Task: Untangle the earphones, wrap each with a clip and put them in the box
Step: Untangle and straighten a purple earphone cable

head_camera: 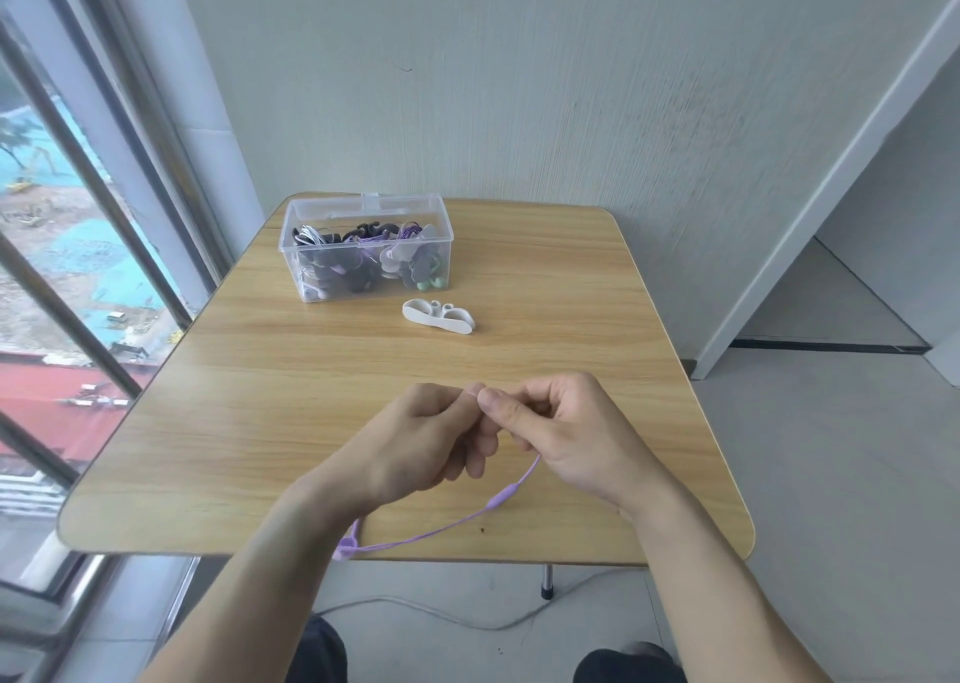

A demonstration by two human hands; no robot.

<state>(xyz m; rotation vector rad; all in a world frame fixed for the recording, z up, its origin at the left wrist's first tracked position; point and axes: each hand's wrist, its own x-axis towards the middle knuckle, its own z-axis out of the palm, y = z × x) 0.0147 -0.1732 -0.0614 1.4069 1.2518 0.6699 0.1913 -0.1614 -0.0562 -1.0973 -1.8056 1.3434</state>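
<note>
Both hands pinch the purple earphone cable over the table's near half.
Left hand (pixel 421 438) and right hand (pixel 561 433) meet fingertip to fingertip on the cable (pixel 441 529), which trails to the table (pixel 260 396) front edge; white clip (pixel 439 315) lies just beside the clear box (pixel 366 251) at the far edge.

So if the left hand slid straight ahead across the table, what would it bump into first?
Probably the white plastic clip, lying just before the clear plastic box; the left hand points roughly there, though depth is uncertain.

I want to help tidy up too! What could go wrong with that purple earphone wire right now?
The purple earphone cable hangs past the table edge near the left hand, so it might slip down or snag. Both hands pinch it tightly; the right hand could pull a knot tighter. The white clip lies apart, needing a reach.
</note>
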